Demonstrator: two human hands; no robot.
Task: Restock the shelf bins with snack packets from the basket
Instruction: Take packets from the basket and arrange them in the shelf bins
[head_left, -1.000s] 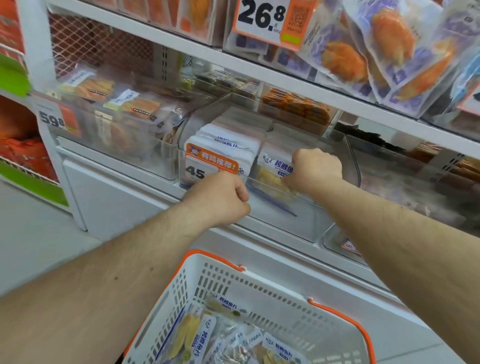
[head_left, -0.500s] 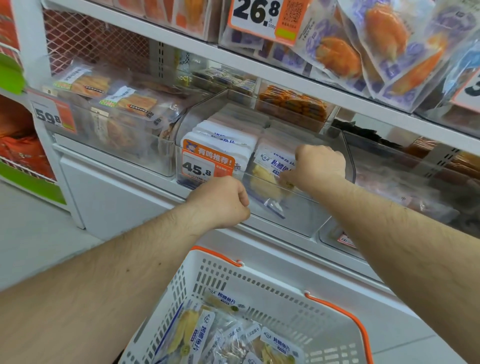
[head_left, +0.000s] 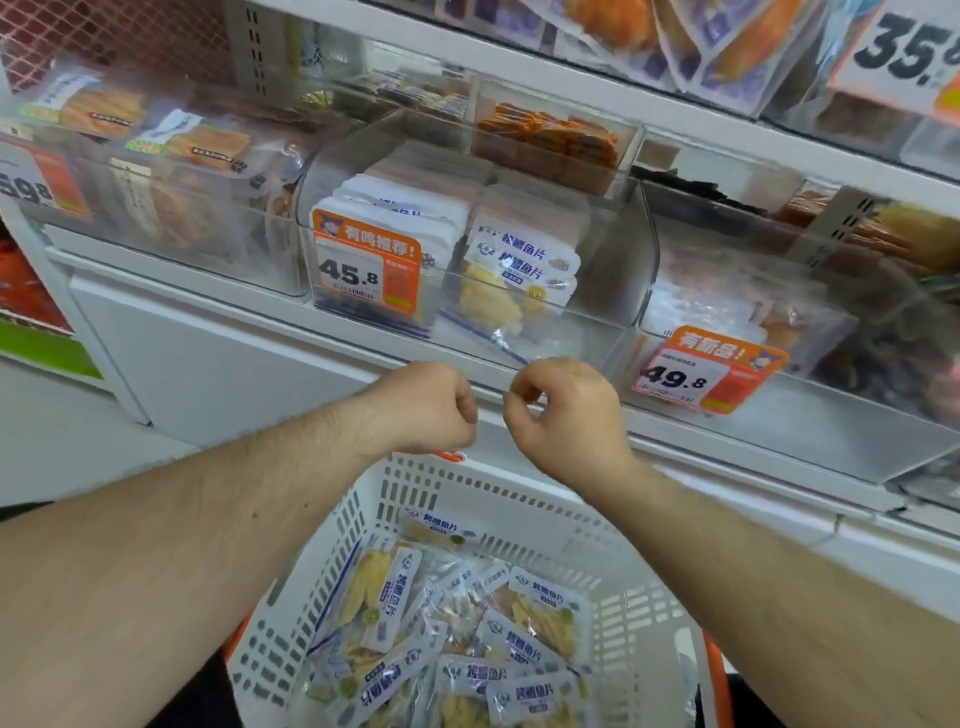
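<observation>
Left hand (head_left: 423, 408) curled into a loose fist, holding nothing, in front of the white shelf edge (head_left: 322, 332). Right hand (head_left: 563, 415) just beside it, fingers curled, thumb meeting fingertips; can't tell if anything is pinched there. Both hover above the far rim of the white basket (head_left: 467, 486), apart from the clear bin (head_left: 631, 260). Snack packets (head_left: 519, 270) stand in rows in that bin; front ones read 烤鳕鱼片. More of the same packets (head_left: 488, 639) lie loose in the basket. Bin's orange tag (head_left: 366, 267): 有鸣推荐!, 45.8. Right-hand bin tag (head_left: 704, 371): 有新品!, 49.8. Far-left tag (head_left: 36, 184): 59.8.
</observation>
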